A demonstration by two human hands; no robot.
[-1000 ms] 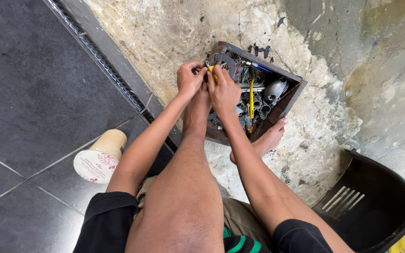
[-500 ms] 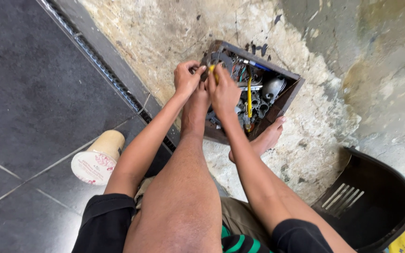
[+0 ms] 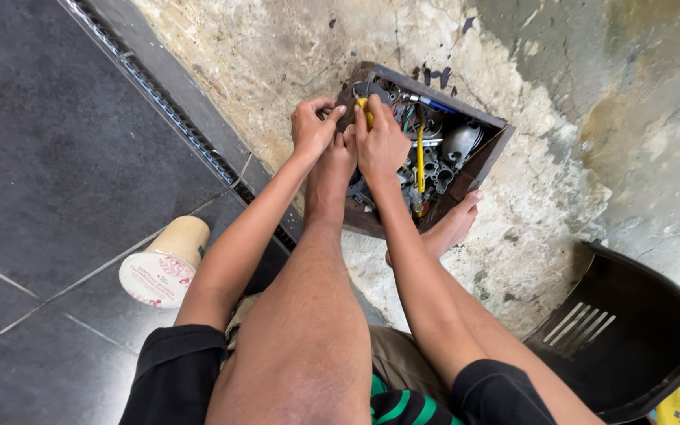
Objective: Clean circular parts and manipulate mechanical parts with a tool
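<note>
While right hand (image 3: 381, 142) fingers clamp yellow tool (image 3: 364, 106), left hand (image 3: 313, 126) curled over wooden box (image 3: 488, 154).

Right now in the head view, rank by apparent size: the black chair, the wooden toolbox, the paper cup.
1. Black chair, though cut off by the frame and nearer the camera
2. Wooden toolbox
3. Paper cup

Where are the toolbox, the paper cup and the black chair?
toolbox (image 3: 491, 149): head view, right wall of the box.
paper cup (image 3: 175, 250): head view, its tan side.
black chair (image 3: 655, 330): head view, bare seat.
</note>
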